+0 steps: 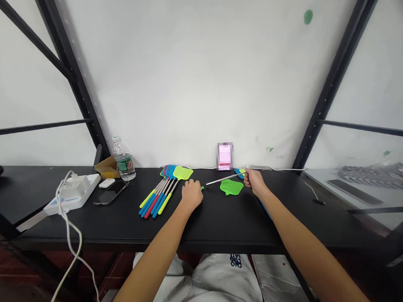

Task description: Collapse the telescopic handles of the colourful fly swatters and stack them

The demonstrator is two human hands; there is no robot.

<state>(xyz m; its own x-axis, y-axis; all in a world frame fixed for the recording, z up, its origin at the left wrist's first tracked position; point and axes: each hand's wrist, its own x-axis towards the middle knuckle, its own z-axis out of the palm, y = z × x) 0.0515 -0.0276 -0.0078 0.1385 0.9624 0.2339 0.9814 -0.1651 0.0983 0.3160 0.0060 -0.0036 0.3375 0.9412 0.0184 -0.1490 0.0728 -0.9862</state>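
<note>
My left hand (192, 194) is closed around a green handle (202, 187), and only its end shows past my fingers. In my right hand (255, 182) is a thin metal rod (223, 179), whose free tip points left toward that handle with a small gap between them. Below the rod a green fly swatter head (231, 187) lies flat on the black table (221, 217). Partly covered by my right hand and forearm are a blue swatter head (238, 171) and a blue handle (265, 209). Left of my left hand, several fly swatters (161, 193) with coloured handles lie fanned together.
At the left stand a water bottle (123, 159) and a cardboard box (107, 167), near a phone (111, 193), a white case (107, 183) and a power strip (72, 194) with cables. A blurred screen (225, 156) leans on the wall. A short black-ended cable (319, 201) lies right.
</note>
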